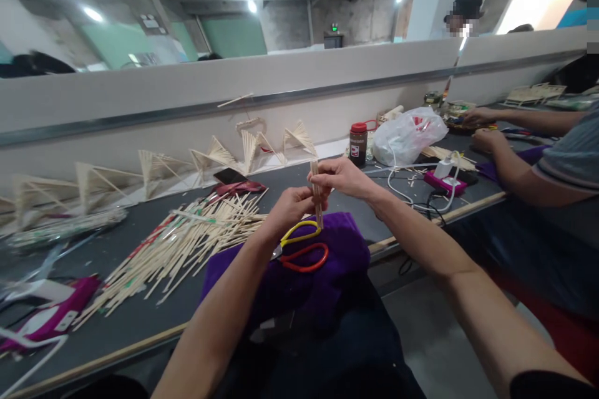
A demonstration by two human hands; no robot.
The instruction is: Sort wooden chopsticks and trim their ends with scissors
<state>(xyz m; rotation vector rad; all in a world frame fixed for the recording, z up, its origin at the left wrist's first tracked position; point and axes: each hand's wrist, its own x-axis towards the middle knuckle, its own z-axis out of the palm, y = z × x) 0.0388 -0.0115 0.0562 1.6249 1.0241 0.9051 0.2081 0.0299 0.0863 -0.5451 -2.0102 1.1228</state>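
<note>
Head view showed a slim bundle of pale sticks (pixel 319 216), nearly upright, just above the scissors (pixel 286 240). Fingers covered its middle, leaving the number of sticks hard to tell; the left forearm (pixel 236 283) hid most of the scissors' blades. Left hand (pixel 299 202) and right hand (pixel 337 177) both had fingers closed around the bundle.

Ceiling lights (pixel 93 14) glow beyond a white partition (pixel 140 86).
</note>
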